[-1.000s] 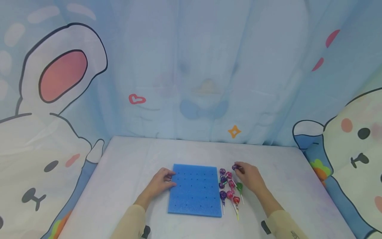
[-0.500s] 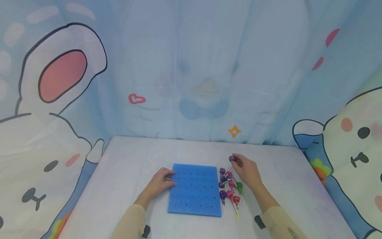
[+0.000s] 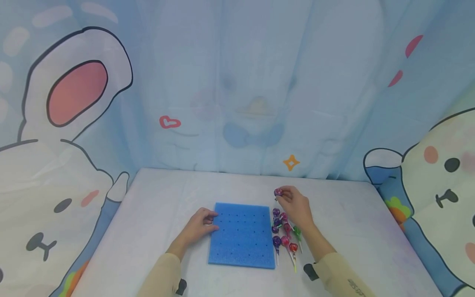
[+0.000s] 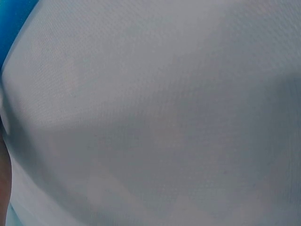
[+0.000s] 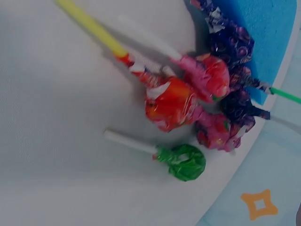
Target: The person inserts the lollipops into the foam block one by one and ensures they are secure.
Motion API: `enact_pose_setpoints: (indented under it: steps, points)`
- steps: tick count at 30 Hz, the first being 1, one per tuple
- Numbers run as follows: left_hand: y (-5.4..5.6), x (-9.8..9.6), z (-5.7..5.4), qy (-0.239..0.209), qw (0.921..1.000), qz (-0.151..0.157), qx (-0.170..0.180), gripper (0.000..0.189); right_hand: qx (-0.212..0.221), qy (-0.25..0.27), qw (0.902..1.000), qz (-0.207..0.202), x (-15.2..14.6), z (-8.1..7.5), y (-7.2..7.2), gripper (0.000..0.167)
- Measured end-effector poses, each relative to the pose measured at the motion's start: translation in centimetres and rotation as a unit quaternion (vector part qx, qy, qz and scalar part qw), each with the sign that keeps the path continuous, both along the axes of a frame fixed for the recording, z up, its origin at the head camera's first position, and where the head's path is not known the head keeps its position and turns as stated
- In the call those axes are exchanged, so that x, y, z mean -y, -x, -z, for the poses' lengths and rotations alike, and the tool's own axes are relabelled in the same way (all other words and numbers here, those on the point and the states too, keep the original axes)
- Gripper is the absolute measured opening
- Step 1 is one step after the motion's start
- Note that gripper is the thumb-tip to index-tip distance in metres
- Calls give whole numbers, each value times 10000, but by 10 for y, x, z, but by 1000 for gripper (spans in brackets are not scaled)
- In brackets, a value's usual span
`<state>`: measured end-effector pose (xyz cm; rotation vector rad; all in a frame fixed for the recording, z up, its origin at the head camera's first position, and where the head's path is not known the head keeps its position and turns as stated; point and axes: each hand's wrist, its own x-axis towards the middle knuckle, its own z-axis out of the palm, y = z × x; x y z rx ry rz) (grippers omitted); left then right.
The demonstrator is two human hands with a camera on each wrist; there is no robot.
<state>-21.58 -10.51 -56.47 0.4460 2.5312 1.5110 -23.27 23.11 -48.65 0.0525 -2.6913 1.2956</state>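
Observation:
A blue foam board [image 3: 243,237] with rows of small holes lies flat on the table. My left hand [image 3: 197,227] rests at its left edge, the thumb and fingertips touching the foam apart from each other. Above the table, past the board's far right corner, my right hand [image 3: 297,206] pinches a purple-wrapped lollipop [image 3: 278,192]; the fingers hide most of its stick. Beside the board's right edge lies a cluster of lollipops: several purple [image 3: 276,241] and pink [image 3: 285,241] ones, a red-orange one [image 5: 171,103] with a yellow stick, and a green one [image 5: 187,162] with a white stick.
The white table [image 3: 167,189] ends at a light blue cartoon curtain [image 3: 200,156] behind and at both sides. In the left wrist view, mostly tabletop shows, with a corner of the blue foam [image 4: 14,23].
My right hand has lifted the purple lollipop away from the cluster and carried it left and farther back, its head turning more upright. My left hand stays at the board's edge.

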Motion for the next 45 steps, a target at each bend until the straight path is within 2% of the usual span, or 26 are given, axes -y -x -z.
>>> enact_pose_setpoints:
  steps: [13, 28, 36, 45]
  points:
    - [-1, -1, 0, -53, 10000, -2, -27, 41, -253, -154, 9995, -143, 17, 0, -1, 37]
    - [-2, -1, -3, -22, 10000, -62, 23, 41, -359, 42, 9988, -321, 29, 3, -3, 35]
    - [-3, -1, 1, 64, 9998, -96, 155, 41, -159, 292, 9986, -407, 46, 7, -7, 35]
    - [-2, -1, -2, -36, 9999, -90, 115, 41, -76, 617, 9967, -515, 69, 4, -5, 33]
